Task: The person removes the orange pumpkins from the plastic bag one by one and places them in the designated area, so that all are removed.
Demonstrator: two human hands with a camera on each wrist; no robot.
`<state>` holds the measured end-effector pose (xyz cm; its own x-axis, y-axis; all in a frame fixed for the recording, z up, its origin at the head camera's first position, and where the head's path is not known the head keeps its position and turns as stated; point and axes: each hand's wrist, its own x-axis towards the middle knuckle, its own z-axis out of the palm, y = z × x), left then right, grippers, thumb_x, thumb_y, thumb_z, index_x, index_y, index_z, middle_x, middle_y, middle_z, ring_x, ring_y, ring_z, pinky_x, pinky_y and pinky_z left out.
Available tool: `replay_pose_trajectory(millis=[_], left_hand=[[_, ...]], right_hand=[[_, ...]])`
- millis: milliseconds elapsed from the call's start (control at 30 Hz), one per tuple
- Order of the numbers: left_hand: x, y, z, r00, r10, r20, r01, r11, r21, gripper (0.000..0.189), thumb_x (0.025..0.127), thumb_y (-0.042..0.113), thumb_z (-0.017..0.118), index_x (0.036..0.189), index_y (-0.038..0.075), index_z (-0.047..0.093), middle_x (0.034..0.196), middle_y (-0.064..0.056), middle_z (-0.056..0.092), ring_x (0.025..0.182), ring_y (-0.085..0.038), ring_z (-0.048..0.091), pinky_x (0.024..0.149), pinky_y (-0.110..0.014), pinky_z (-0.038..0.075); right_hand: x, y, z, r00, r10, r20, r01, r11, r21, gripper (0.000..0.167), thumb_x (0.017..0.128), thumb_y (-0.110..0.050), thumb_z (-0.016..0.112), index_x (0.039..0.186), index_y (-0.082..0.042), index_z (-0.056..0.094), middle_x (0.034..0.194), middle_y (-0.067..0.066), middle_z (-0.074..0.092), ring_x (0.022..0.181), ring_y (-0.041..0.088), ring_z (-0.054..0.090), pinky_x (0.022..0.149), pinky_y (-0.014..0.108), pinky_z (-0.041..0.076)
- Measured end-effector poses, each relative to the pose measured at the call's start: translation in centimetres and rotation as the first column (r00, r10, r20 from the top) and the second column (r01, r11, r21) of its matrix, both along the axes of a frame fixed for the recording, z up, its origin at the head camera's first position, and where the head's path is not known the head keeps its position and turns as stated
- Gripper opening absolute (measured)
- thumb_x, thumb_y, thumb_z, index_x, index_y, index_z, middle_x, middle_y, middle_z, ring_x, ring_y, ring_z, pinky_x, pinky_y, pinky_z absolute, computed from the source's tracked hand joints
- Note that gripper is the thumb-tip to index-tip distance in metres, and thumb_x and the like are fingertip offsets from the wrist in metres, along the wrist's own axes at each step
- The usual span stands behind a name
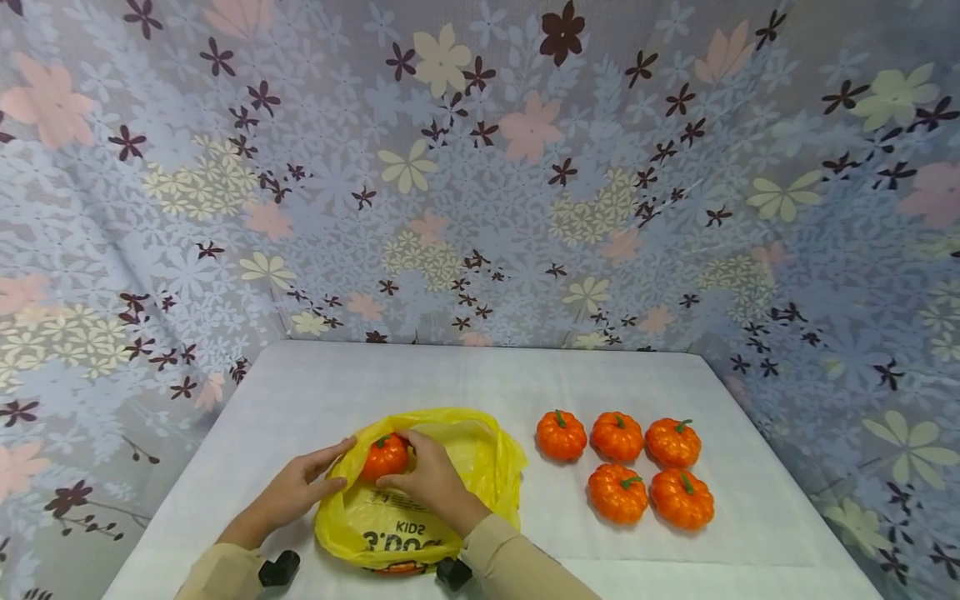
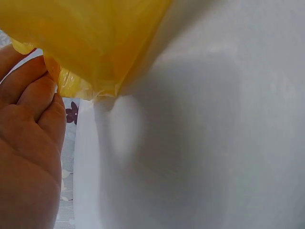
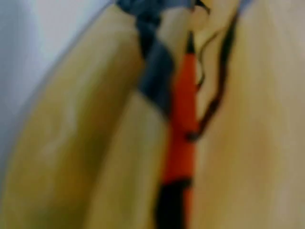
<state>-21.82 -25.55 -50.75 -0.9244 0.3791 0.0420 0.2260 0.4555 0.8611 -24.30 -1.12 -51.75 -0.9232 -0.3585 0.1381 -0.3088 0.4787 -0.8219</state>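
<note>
A yellow plastic bag (image 1: 491,467) with dark printing lies with its mouth spread wide on the table's left half. Its left rim is held by my left hand (image 1: 296,485), with the thumb inside and the fingers outside; the left wrist view shows those fingers against the bag (image 2: 90,38). My right hand (image 1: 433,482) reaches into the mouth and grips a small orange toy pumpkin (image 1: 387,458) with a green stem, near the left side. Blurred yellow bag folds (image 3: 248,157) with orange and black print fill the right wrist view, where no hand shows.
Several more orange pumpkins (image 1: 618,437) stand in two rows right of the bag on the white-covered table (image 1: 570,375). Floral fabric (image 1: 480,208) hangs behind and at both sides. Black wrist devices (image 1: 280,569) sit by both sleeves.
</note>
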Motion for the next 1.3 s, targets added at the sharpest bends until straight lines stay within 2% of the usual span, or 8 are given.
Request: replay_pose_trajectory(millis=[133, 233, 367, 500, 767, 1000, 1200, 1300], left_hand=[[0.0, 0.1, 0.1, 1.0, 0.002, -0.004, -0.002, 1.0, -0.006, 0.06, 0.099, 0.029, 0.065, 0.151, 0.005, 0.046, 0.155, -0.013, 0.042, 0.144, -0.039, 0.032, 0.116, -0.045, 0.029], [0.1, 0.2, 0.3, 1.0, -0.011, -0.014, 0.011, 1.0, -0.008, 0.06, 0.1, 0.028, 0.064, 0.151, 0.004, 0.045, 0.155, -0.015, 0.042, 0.144, -0.042, 0.032, 0.116, -0.051, 0.029], [0.2, 0.1, 0.4, 1.0, -0.011, -0.014, 0.011, 1.0, -0.021, 0.06, 0.1, 0.03, 0.064, 0.151, 0.004, 0.045, 0.155, -0.015, 0.041, 0.144, -0.043, 0.032, 0.114, -0.059, 0.026], [0.1, 0.0, 0.3, 1.0, 0.001, -0.022, -0.002, 0.999, -0.039, 0.06, 0.1, 0.031, 0.064, 0.151, 0.006, 0.046, 0.155, -0.013, 0.042, 0.144, -0.04, 0.034, 0.114, -0.059, 0.026], [0.0, 0.1, 0.1, 1.0, 0.009, -0.017, -0.009, 0.999, -0.046, 0.06, 0.1, 0.032, 0.063, 0.151, 0.005, 0.046, 0.154, -0.014, 0.043, 0.143, -0.041, 0.034, 0.113, -0.061, 0.026], [0.0, 0.4, 0.3, 1.0, 0.003, 0.003, -0.003, 0.999, -0.036, 0.061, 0.099, 0.032, 0.064, 0.151, 0.005, 0.045, 0.155, -0.014, 0.042, 0.144, -0.041, 0.032, 0.114, -0.06, 0.024], [0.0, 0.4, 0.4, 1.0, 0.001, -0.011, -0.002, 0.999, -0.048, 0.061, 0.1, 0.032, 0.063, 0.151, 0.005, 0.045, 0.155, -0.015, 0.042, 0.144, -0.042, 0.032, 0.114, -0.061, 0.025], [0.0, 0.5, 0.4, 1.0, 0.001, -0.009, -0.001, 1.0, -0.029, 0.061, 0.1, 0.031, 0.064, 0.151, 0.005, 0.045, 0.155, -0.015, 0.041, 0.144, -0.043, 0.031, 0.115, -0.061, 0.024]], right_hand=[[0.3, 0.7, 0.5, 1.0, 0.017, 0.016, -0.017, 1.0, 0.013, 0.075, 0.078, -0.034, 0.088, 0.142, -0.009, 0.056, 0.137, 0.005, 0.06, 0.123, 0.022, 0.059, 0.098, 0.035, 0.053], [0.6, 1.6, 1.0, 0.998, 0.049, 0.037, -0.049, 0.999, 0.006, 0.074, 0.078, -0.036, 0.088, 0.141, -0.011, 0.059, 0.137, 0.002, 0.061, 0.125, 0.021, 0.059, 0.101, 0.038, 0.051], [1.0, 3.0, 1.8, 0.995, 0.081, 0.065, -0.08, 0.997, -0.012, 0.073, 0.077, -0.036, 0.089, 0.14, -0.013, 0.06, 0.136, 0.0, 0.061, 0.125, 0.019, 0.058, 0.103, 0.034, 0.05], [1.1, 3.8, 2.6, 0.993, 0.091, 0.071, -0.087, 0.995, -0.055, 0.074, 0.077, -0.034, 0.089, 0.141, -0.011, 0.059, 0.138, 0.002, 0.06, 0.126, 0.021, 0.057, 0.102, 0.029, 0.049], [1.4, 4.2, 3.7, 0.992, 0.101, 0.07, -0.09, 0.984, -0.153, 0.074, 0.077, -0.027, 0.09, 0.141, -0.007, 0.058, 0.139, 0.005, 0.058, 0.127, 0.024, 0.057, 0.099, 0.028, 0.052], [1.9, 5.6, 4.0, 0.995, 0.077, 0.071, -0.061, 0.977, -0.205, 0.071, 0.077, -0.028, 0.09, 0.14, -0.011, 0.06, 0.139, 0.004, 0.058, 0.126, 0.024, 0.058, 0.1, 0.033, 0.051], [2.3, 7.6, 4.4, 0.999, 0.031, 0.042, -0.019, 0.968, -0.251, 0.07, 0.079, -0.025, 0.089, 0.14, -0.006, 0.059, 0.139, 0.012, 0.058, 0.128, 0.03, 0.056, 0.102, 0.043, 0.051], [2.4, 9.0, 4.7, 1.0, -0.007, 0.026, 0.014, 0.967, -0.253, 0.068, 0.079, -0.023, 0.089, 0.138, -0.005, 0.06, 0.138, 0.014, 0.058, 0.127, 0.032, 0.057, 0.101, 0.047, 0.05]])
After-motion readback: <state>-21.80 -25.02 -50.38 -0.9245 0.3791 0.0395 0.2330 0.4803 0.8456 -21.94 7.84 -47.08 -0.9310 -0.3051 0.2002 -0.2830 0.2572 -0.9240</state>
